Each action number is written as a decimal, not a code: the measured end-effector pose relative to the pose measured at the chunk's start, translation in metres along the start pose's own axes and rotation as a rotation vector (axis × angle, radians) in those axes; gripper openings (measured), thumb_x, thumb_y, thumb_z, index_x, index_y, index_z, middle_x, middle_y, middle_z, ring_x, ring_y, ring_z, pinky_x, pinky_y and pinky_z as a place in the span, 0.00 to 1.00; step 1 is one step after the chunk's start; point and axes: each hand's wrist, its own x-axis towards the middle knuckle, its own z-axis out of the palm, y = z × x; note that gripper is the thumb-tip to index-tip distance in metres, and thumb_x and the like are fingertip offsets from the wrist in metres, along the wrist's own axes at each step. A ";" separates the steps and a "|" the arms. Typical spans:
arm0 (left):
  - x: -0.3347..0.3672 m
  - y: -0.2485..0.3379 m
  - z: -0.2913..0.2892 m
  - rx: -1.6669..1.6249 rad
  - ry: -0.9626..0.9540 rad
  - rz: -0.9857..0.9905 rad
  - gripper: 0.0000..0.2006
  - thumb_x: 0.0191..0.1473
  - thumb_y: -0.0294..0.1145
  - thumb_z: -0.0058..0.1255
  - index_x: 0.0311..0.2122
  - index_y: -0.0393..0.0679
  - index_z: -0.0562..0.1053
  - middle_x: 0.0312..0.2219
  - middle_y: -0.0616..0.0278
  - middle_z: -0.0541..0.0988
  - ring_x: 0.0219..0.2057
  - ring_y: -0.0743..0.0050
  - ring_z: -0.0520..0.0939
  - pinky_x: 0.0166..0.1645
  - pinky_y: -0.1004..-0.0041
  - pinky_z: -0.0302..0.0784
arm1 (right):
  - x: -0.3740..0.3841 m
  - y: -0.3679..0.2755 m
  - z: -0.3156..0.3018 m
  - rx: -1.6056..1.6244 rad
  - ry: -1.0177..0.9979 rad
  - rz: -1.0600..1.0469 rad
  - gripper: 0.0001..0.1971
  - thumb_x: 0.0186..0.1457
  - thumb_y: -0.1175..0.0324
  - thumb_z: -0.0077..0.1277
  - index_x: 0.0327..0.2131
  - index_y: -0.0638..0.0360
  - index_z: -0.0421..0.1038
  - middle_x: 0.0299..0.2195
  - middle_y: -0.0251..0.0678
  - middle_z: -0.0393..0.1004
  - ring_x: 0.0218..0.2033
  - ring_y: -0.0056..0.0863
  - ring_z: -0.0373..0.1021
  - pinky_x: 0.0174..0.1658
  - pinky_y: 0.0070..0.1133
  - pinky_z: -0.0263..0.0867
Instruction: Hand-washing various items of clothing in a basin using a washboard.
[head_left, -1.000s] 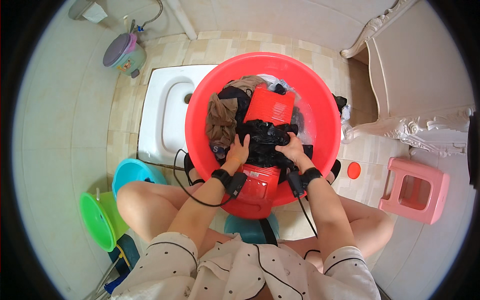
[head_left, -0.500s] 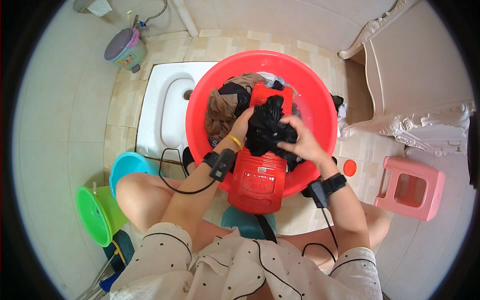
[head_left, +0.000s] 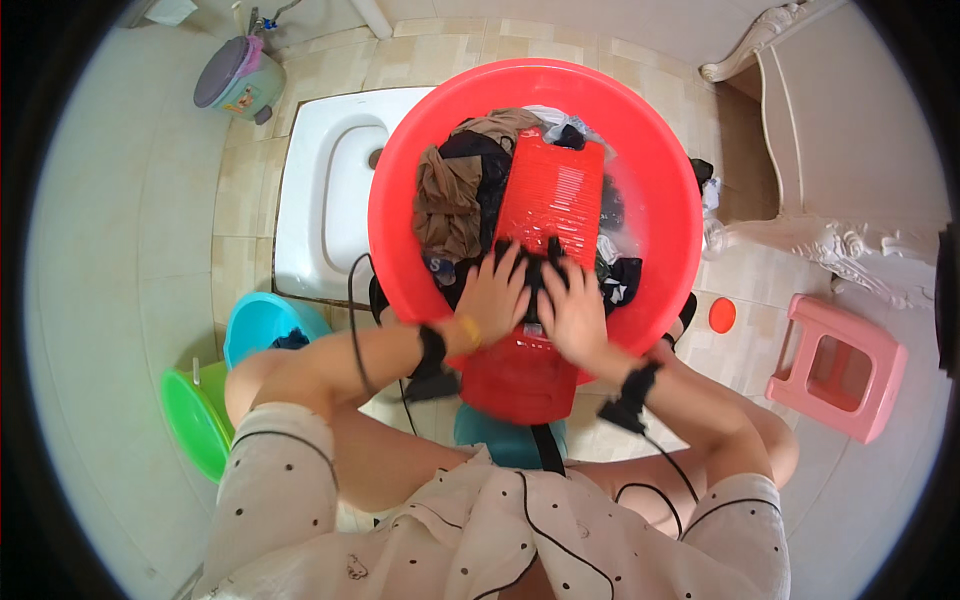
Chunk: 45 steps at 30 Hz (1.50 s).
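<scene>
A red ribbed washboard [head_left: 553,195] leans inside a large red basin [head_left: 655,160], its lower end over the near rim. Flat against the board, my left hand [head_left: 495,300] and my right hand [head_left: 573,315] press side by side on a black cloth [head_left: 533,292]. Fingers of both are stretched forward and spread, with bits of the black cloth showing between and beyond them. Most of that cloth is hidden underneath, so its kind cannot be told. Left of the board lies crumpled brown clothing [head_left: 447,205]; a dark piece with white [head_left: 625,280] lies to the right.
Left of the basin is a white squat toilet [head_left: 305,200]. Blue [head_left: 250,325] and green [head_left: 185,410] tubs stand by my left knee. A pink stool [head_left: 885,370] and a red lid [head_left: 722,315] are at right. A lidded bin [head_left: 240,80] stands far left. Cables hang from my wrist bands.
My hands have come down and nearer to me, from handling the bunched black cloth to pressing it on the washboard. The board's upper ribs are now uncovered. The view has shifted slightly.
</scene>
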 end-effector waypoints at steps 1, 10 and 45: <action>-0.022 0.004 -0.005 0.060 -0.020 0.048 0.29 0.54 0.43 0.48 0.56 0.34 0.65 0.59 0.48 0.61 0.52 0.41 0.66 0.50 0.49 0.65 | -0.018 -0.011 -0.003 -0.091 0.058 -0.116 0.23 0.49 0.63 0.54 0.51 0.52 0.69 0.52 0.46 0.62 0.48 0.50 0.61 0.46 0.40 0.63; 0.110 -0.020 0.028 -0.093 -0.160 -0.271 0.16 0.60 0.40 0.42 0.45 0.39 0.68 0.40 0.47 0.72 0.39 0.46 0.77 0.40 0.56 0.78 | 0.105 0.061 0.027 -0.221 -0.222 0.281 0.21 0.59 0.51 0.44 0.50 0.52 0.68 0.48 0.49 0.67 0.49 0.51 0.65 0.48 0.45 0.66; 0.029 -0.008 0.010 0.024 -0.144 -0.002 0.21 0.50 0.40 0.50 0.49 0.45 0.68 0.41 0.50 0.71 0.42 0.48 0.75 0.41 0.54 0.77 | 0.018 0.019 0.036 -0.255 0.014 0.027 0.19 0.51 0.55 0.54 0.45 0.51 0.72 0.45 0.41 0.70 0.48 0.45 0.65 0.45 0.39 0.67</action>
